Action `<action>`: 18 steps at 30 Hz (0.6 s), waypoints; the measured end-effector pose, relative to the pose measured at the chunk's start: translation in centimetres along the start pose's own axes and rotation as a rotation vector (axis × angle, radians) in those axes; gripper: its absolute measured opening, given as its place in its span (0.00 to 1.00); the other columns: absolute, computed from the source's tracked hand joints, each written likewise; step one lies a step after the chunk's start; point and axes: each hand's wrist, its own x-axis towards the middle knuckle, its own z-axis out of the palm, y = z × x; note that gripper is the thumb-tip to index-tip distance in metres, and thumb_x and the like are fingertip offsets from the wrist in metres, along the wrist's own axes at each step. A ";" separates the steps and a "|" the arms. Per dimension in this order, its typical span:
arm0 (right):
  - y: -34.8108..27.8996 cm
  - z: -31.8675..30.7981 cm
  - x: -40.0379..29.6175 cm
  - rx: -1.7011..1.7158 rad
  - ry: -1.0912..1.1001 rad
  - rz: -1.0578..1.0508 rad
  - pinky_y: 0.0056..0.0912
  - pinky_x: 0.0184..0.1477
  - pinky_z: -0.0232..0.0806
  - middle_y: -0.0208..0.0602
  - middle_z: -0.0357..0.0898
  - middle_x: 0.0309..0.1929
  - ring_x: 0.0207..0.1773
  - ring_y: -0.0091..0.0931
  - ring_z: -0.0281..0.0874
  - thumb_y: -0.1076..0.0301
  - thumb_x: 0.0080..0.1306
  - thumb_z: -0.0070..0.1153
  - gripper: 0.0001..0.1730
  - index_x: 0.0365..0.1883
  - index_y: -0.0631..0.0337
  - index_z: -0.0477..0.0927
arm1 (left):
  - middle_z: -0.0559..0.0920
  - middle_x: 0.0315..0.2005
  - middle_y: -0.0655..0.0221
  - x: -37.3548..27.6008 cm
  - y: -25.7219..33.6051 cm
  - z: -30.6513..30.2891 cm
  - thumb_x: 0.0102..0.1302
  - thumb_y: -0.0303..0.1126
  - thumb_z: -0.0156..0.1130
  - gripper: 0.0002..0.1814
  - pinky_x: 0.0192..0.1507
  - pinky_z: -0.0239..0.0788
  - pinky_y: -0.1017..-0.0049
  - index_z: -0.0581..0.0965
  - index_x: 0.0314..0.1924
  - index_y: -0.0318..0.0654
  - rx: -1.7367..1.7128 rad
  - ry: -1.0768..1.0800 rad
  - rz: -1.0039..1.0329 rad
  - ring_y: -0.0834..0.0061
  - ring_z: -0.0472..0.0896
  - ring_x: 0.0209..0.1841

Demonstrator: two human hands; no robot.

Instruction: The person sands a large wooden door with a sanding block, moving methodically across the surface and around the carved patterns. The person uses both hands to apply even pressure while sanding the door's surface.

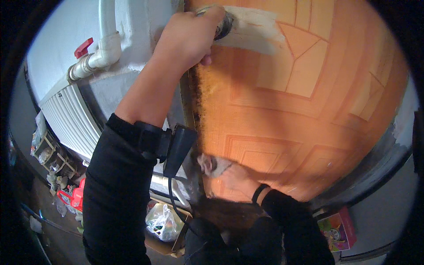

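Note:
Before me is an orange wooden-look door [265, 122] with moulded panels and a dark, worn edge on its left side. My left hand [188, 41] reaches up and grips a round door knob [225, 28], which my fingers partly cover. A pale, whitish patch [255, 29] surrounds the knob on the door. Lower down, my right hand [240, 179] presses a greyish cloth [213, 165] against the lower left part of the door. The hand and cloth are slightly blurred.
On the left are a white pipe [109, 49] with a red valve handle [83, 48] and a white radiator [71, 119]. A cardboard box [160, 246] holds a plastic bag [162, 222]. A red plastic container [78, 195] and a colourful box [338, 230] stand low.

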 end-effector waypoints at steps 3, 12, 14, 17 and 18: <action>-0.7 6.0 -7.2 -0.142 -0.171 -0.095 0.48 0.67 0.72 0.38 0.88 0.55 0.61 0.39 0.84 0.66 0.75 0.53 0.20 0.64 0.56 0.82 | 0.83 0.22 0.53 0.0 0.2 0.0 0.74 0.57 0.57 0.36 0.31 0.80 0.64 0.80 0.37 0.20 0.040 0.022 -0.066 0.64 0.85 0.20; 4.9 -4.0 -4.9 0.007 -0.143 0.121 0.46 0.70 0.70 0.34 0.91 0.53 0.62 0.35 0.85 0.66 0.76 0.50 0.18 0.58 0.50 0.87 | 0.79 0.19 0.63 -0.2 0.4 1.0 0.74 0.59 0.63 0.36 0.26 0.74 0.67 0.80 0.50 0.23 -0.102 0.130 -0.152 0.68 0.83 0.19; 7.7 -12.1 -2.1 0.083 0.015 0.284 0.48 0.75 0.66 0.38 0.84 0.68 0.70 0.40 0.80 0.65 0.76 0.52 0.24 0.70 0.52 0.80 | 0.79 0.19 0.65 -0.6 0.5 1.1 0.74 0.60 0.63 0.34 0.24 0.71 0.70 0.81 0.51 0.27 -0.089 0.136 -0.156 0.71 0.82 0.18; 11.7 -23.4 -0.8 -0.340 0.206 0.436 0.49 0.80 0.62 0.43 0.71 0.81 0.82 0.45 0.67 0.61 0.78 0.56 0.33 0.80 0.54 0.73 | 0.78 0.18 0.67 -0.5 0.7 1.6 0.75 0.61 0.63 0.34 0.23 0.68 0.71 0.82 0.51 0.29 -0.148 0.173 -0.173 0.72 0.81 0.18; 12.8 -25.8 -1.0 -0.353 0.208 0.526 0.51 0.80 0.63 0.43 0.69 0.83 0.84 0.46 0.65 0.60 0.78 0.56 0.34 0.81 0.52 0.71 | 0.78 0.18 0.68 -0.6 0.7 1.7 0.75 0.61 0.63 0.33 0.22 0.67 0.72 0.83 0.47 0.31 -0.133 0.191 -0.147 0.73 0.80 0.18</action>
